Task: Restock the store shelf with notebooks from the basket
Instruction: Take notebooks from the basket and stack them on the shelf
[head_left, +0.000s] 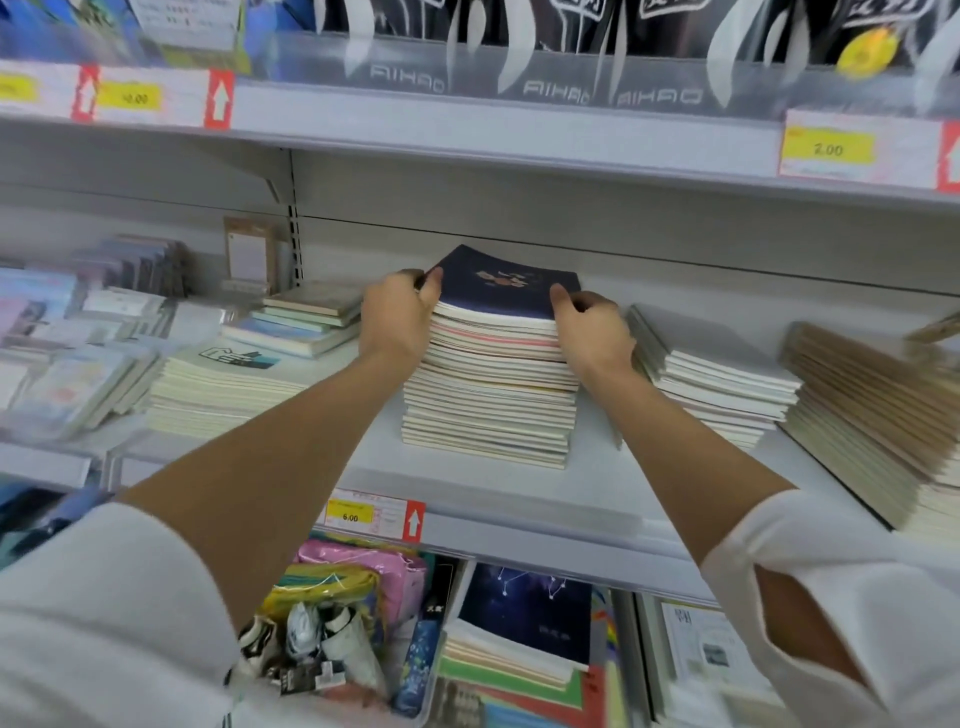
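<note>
A tall stack of notebooks stands on the white middle shelf, topped by a dark navy cover. My left hand presses against the stack's upper left side, with the thumb on the navy cover's left edge. My right hand grips the upper right side, with the thumb on the cover's right edge. Both hands clasp the top part of the stack. No basket is clearly in view.
Lower notebook stacks sit left and right of the tall stack, with brown-edged pads at the far right. A shelf above carries price tags. Below lie pouches and starry notebooks.
</note>
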